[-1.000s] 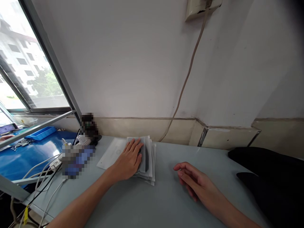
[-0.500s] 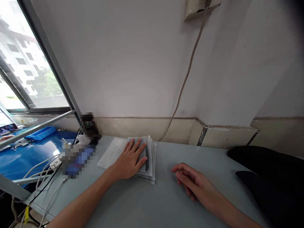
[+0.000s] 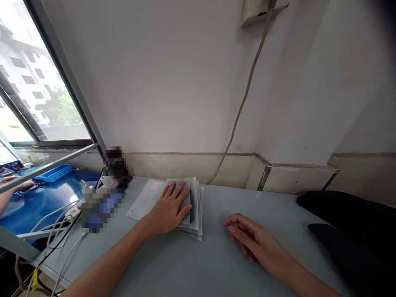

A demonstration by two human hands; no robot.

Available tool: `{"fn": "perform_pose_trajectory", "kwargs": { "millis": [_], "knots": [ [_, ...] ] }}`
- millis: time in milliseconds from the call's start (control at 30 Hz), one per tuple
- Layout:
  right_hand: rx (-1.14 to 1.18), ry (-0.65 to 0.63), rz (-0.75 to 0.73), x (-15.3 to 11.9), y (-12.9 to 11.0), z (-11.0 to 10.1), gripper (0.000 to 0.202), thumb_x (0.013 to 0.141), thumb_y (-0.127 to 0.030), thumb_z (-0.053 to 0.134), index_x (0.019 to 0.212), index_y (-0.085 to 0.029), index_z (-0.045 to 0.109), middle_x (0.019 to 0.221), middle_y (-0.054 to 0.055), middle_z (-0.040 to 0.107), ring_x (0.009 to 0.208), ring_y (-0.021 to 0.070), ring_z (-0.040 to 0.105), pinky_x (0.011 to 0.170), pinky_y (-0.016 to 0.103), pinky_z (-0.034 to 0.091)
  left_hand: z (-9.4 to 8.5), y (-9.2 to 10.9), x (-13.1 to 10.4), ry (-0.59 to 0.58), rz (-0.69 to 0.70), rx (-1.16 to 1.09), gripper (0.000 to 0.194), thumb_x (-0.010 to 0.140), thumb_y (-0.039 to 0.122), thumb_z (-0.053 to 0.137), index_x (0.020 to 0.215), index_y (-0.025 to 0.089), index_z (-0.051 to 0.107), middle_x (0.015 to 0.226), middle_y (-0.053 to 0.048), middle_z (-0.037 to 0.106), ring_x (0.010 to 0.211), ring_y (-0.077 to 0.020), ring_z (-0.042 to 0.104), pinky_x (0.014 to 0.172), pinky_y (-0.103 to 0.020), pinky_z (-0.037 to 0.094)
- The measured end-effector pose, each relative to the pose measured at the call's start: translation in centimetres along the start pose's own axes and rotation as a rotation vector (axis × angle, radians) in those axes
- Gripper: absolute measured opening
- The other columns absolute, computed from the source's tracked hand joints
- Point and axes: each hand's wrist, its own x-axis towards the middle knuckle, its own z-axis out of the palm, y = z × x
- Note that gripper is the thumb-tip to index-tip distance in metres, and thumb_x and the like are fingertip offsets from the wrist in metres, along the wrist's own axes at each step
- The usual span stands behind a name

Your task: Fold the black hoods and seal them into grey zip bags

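A stack of clear and whitish plastic bags point(image 3: 145, 200) lies on the grey table point(image 3: 213, 264) near the wall. My left hand point(image 3: 170, 210) rests flat on top of the stack with its fingers spread, pressing on a grey piece whose print is partly covered. Bag edges stick out unevenly to the right of the fingers and at the left. My right hand point(image 3: 247, 237) lies on its side on the table, to the right of the stack and apart from it. Its fingers are loosely curved, with a gap to the thumb and nothing visible in them.
Dark cloth point(image 3: 355, 227) lies at the right. White cables and a power strip point(image 3: 72, 212) sit at the left, beside blurred items. Past a metal frame, a co-worker's hands point(image 3: 18, 185) are over a blue table with a blue tray point(image 3: 54, 173). A cord point(image 3: 247, 86) hangs down the wall.
My hands and the bags stay in place. A co-worker's hand and forearm have come further into view over the blue table at the left.
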Motion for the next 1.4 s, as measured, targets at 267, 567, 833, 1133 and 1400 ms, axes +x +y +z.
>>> {"fn": "perform_pose_trajectory", "kwargs": {
  "millis": [267, 567, 833, 1133, 1400],
  "knots": [
    [0.003, 0.009, -0.003, 0.1, 0.8, 0.0, 0.055, 0.09, -0.077, 0.059, 0.107, -0.025, 0.064, 0.079, -0.003, 0.057, 0.058, 0.012, 0.05, 0.049, 0.024, 0.041, 0.1, -0.1, -0.1, 0.016, 0.029, -0.015, 0.06, 0.111, 0.049, 0.039, 0.167, 0.03, 0.027, 0.174, -0.008, 0.017, 0.16, -0.0383, 0.011, 0.127, -0.066, 0.021],
    [0.001, -0.024, -0.006, 0.1, 0.5, -0.1, 0.057, 0.091, -0.077, 0.058, 0.11, -0.023, 0.063, 0.08, -0.004, 0.056, 0.058, 0.0107, 0.048, 0.05, 0.023, 0.04, 0.1, -0.1, -0.1, 0.003, 0.018, -0.021, 0.059, 0.11, 0.049, 0.039, 0.166, 0.03, 0.03, 0.174, -0.007, 0.018, 0.161, -0.0376, 0.01, 0.128, -0.065, 0.018],
    [-0.015, -0.029, -0.014, 0.3, 1.0, 0.0, 0.058, 0.091, -0.078, 0.057, 0.111, -0.023, 0.062, 0.08, -0.003, 0.057, 0.06, 0.0113, 0.049, 0.05, 0.024, 0.04, -1.5, 1.4, 0.8, 0.174, -0.091, -0.071, 0.049, 0.106, 0.024, 0.036, 0.151, 0.023, 0.054, 0.16, -0.006, 0.05, 0.153, -0.0258, 0.04, 0.13, -0.053, 0.024],
    [-0.015, 0.01, -0.001, -0.1, 0.5, 0.3, 0.055, 0.089, -0.076, 0.06, 0.108, -0.024, 0.064, 0.08, -0.002, 0.059, 0.061, 0.0128, 0.05, 0.052, 0.025, 0.041, 0.0, 1.8, 0.1, 0.012, -0.173, -0.066, 0.055, 0.111, 0.052, 0.028, 0.161, 0.03, 0.041, 0.173, -0.001, 0.024, 0.162, -0.0343, 0.013, 0.127, -0.067, 0.02],
    [-0.055, -0.05, 0.004, 0.1, 1.0, -0.1, 0.059, 0.091, -0.08, 0.054, 0.113, -0.026, 0.06, 0.088, -0.001, 0.06, 0.065, 0.0138, 0.052, 0.055, 0.026, 0.044, -1.0, 0.5, 1.0, 0.124, -0.403, -0.287, 0.057, 0.107, 0.045, 0.043, 0.159, 0.023, 0.042, 0.173, -0.004, 0.024, 0.161, -0.0255, 0.022, 0.131, -0.047, 0.026]
  ]
}}
